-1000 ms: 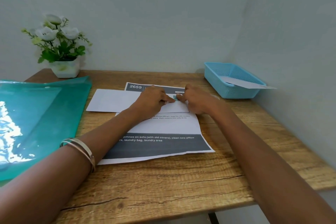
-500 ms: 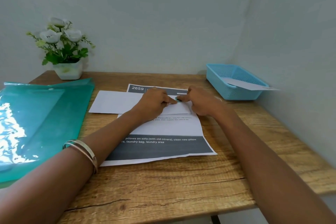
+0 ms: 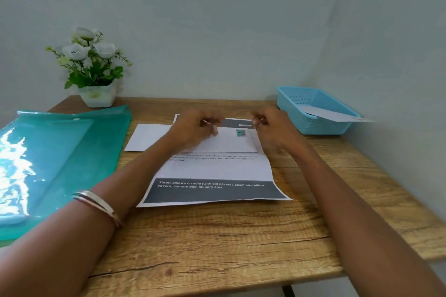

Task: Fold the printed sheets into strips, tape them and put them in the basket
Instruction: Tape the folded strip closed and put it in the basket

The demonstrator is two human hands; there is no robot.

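A folded white strip [image 3: 224, 143] lies across the upper part of a printed sheet [image 3: 212, 190] in the middle of the desk. A small teal piece of tape [image 3: 240, 132] sits on the strip near its right end. My left hand [image 3: 193, 129] hovers over the strip's middle, blurred, its fingers loosely curled with nothing visible in them. My right hand [image 3: 274, 128] is just off the strip's right end, fingers also loosely curled and holding nothing I can see. The blue basket [image 3: 337, 125] stands at the back right with one white folded strip [image 3: 337, 115] resting across its rim.
Several teal plastic folders [image 3: 58, 161] cover the desk's left side. A white pot of artificial flowers [image 3: 96, 94] stands at the back left. Walls close off the back and right. The desk's front edge [image 3: 217, 279] is near me.
Both hands were pressing the tape down together on the strip. They have now lifted and moved apart, leaving the tape uncovered on the strip.
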